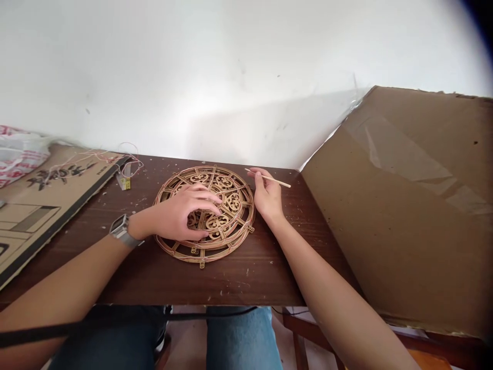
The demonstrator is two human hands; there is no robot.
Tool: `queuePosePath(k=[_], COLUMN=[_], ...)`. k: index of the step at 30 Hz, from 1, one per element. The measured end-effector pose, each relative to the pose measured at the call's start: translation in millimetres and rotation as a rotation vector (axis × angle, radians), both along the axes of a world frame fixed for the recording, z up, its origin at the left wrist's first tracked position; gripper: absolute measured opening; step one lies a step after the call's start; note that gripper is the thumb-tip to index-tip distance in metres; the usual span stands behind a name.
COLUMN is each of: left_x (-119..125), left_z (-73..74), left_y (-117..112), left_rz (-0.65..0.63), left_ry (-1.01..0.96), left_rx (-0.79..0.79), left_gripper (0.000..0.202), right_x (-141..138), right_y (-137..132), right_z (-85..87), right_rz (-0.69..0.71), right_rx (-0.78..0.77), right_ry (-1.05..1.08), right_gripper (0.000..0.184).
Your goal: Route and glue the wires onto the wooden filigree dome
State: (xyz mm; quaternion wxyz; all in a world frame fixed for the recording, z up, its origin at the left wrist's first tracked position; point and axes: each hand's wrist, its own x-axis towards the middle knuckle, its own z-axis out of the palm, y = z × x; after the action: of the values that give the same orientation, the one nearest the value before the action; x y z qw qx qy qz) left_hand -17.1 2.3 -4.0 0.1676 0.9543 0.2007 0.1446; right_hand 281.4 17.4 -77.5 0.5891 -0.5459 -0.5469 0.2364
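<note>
A round wooden openwork frame [233, 201] with scroll patterns and rings lies flat on the dark brown table [246, 280]. Thin reddish wires seem to run along its rings. My left hand [188, 210] rests over its left and middle part, fingers spread and curved, holding nothing; part of the pattern is hidden under it. Just past the frame's right edge, my right hand [268, 198] pinches a thin wooden stick [279, 182] that slants down to the right. A watch [125, 229] is on my left wrist.
A tall cardboard sheet [408, 205] stands along the right side. Flat printed cardboard [57, 192] lies at left, with tangled wires [131, 154], a small yellow-labelled part [124, 181] and a red-and-white plastic bag [21, 154]. Behind the table rises a white wall [154, 77].
</note>
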Motion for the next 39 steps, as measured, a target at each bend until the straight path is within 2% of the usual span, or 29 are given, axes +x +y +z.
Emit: queuePosePath(k=[3,5,6,7,10,11,13,19,24,27,30,33,35,39], left_x=[-2.2,-3.2,-4.5,-6.7,-20.1,-26.1,-37.2,-44.3,-38.4,-33.5,-26.1,-19.9,-18.6,-20.6], left_z=[5.7,10.4,12.8,14.9,17.1,16.0,11.4,-3.0,-0.2,6.7,14.8,18.5,17.6,13.6], left_y=[1.7,3.5,5.1,7.3,17.9,22.0,29.3,32.9,31.7,30.4,26.0,22.8,23.2,26.8], left_rz=[-0.057,-0.011,0.086,0.235,0.755,0.865,0.95,0.937,0.93,0.931,0.926,0.876,0.888,0.958], left_ry=[-0.033,-0.074,-0.103,-0.124,-0.051,0.018,0.124,0.093,-0.063,-0.326,-0.627,-0.773,-0.809,-0.788], left_rx=[-0.046,-0.084,-0.08,-0.051,0.101,0.129,0.128,0.083,0.043,-0.103,-0.384,-0.645,-0.699,-0.701], left_gripper=[0.044,0.045,0.046,0.048,0.057,0.058,0.053,0.044,0.042,0.045,0.04,0.034,0.033,0.036], right_x=[4.5,6.8,7.6,8.0,7.7,7.2,5.9,0.3,-3.8,-3.2,-3.5,-7.3,-10.5,-14.5], right_y=[0.8,0.8,0.5,-0.1,-3.3,-4.7,-7.4,-15.2,-21.3,-22.6,-24.4,-28.5,-31.3,-34.1], right_z=[-2.3,-4.3,-4.9,-5.2,-3.7,-2.5,0.4,10.3,16.7,19.4,22.4,25.8,27.7,28.0], right_rz=[0.018,0.034,0.044,0.053,0.06,0.057,0.049,0.017,-0.015,-0.066,-0.135,-0.151,-0.128,-0.069], right_rx=[-0.023,-0.05,-0.065,-0.078,-0.092,-0.09,-0.085,-0.068,-0.073,-0.059,-0.027,-0.023,-0.058,-0.166], right_ry=[-0.036,-0.063,-0.078,-0.093,-0.131,-0.137,-0.135,0.011,0.31,0.461,0.552,0.594,0.603,0.579], right_gripper=[0.056,0.057,0.056,0.055,0.05,0.048,0.044,0.037,0.048,0.051,0.048,0.046,0.043,0.037])
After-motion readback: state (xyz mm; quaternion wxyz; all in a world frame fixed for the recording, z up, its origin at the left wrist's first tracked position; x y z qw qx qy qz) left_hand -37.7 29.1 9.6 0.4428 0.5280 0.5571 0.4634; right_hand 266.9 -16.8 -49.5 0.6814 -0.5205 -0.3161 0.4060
